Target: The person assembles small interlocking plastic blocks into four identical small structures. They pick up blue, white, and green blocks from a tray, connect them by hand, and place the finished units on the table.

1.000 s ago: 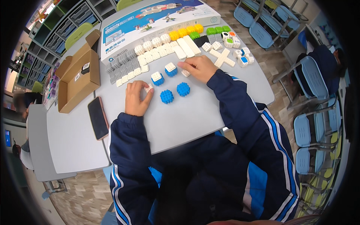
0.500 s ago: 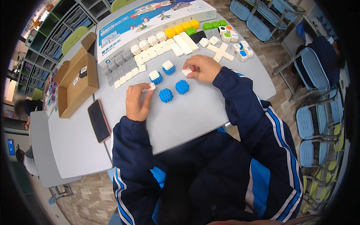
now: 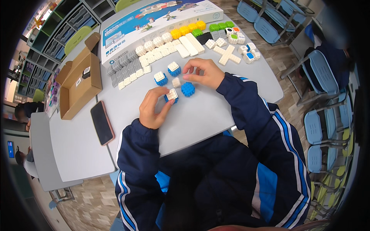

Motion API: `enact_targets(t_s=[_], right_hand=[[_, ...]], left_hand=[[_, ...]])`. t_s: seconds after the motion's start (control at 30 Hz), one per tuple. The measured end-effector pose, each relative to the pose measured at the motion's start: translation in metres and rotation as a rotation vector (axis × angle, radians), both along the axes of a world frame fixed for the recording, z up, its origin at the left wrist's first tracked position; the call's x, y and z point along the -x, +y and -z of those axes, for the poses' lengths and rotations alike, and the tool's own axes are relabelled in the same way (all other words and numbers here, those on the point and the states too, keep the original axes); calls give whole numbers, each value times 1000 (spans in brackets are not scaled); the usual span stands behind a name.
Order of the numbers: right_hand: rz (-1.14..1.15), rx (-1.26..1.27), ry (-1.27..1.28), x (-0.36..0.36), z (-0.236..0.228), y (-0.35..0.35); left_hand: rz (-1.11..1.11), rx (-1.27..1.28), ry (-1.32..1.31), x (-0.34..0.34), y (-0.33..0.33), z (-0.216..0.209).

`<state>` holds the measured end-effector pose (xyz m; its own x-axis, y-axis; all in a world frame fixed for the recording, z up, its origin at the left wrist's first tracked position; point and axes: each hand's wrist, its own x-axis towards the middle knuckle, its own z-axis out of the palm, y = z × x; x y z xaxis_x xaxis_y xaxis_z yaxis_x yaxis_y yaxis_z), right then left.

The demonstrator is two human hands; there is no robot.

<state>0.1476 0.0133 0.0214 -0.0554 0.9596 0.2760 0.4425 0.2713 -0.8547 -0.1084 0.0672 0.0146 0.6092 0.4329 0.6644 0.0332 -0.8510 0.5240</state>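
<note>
My left hand (image 3: 155, 109) pinches a white square tile (image 3: 172, 94) by its edges, and the tile sits on top of a blue studded cube (image 3: 176, 100). Just above the table, my right hand (image 3: 205, 73) has thumb and forefinger apart with nothing between them. A small whitish block (image 3: 176, 82) lies between the two hands. Below the right fingertips stands a bare blue studded cube (image 3: 188, 89). Two more blue cubes, one on the left (image 3: 160, 81) and one farther back (image 3: 174, 71), each carry a white tile on top.
Rows of grey, white, yellow and green blocks stand before a large printed box (image 3: 162, 21). A white X-shaped piece (image 3: 226, 54) lies at the right. On the left are an open cardboard box (image 3: 81, 92) and a phone (image 3: 102, 123). Blue chairs (image 3: 325, 69) stand beyond the table.
My left hand moved right and brought its white tile onto the front-left blue cube. My right hand shifted left and let go of the small whitish block, which now lies among the cubes.
</note>
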Motion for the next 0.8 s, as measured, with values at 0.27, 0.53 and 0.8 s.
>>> enact_targets(t_s=[0.27, 0.53, 0.8], right_hand=[[-47, -158, -165, 11, 5, -2], [-117, -305, -550, 24, 29, -6], [-78, -299, -577, 23, 28, -5]], left_hand=[[-5, 45, 35, 2, -2, -1], [12, 42, 68, 1, -3, -4], [44, 23, 84, 3, -4, -3]])
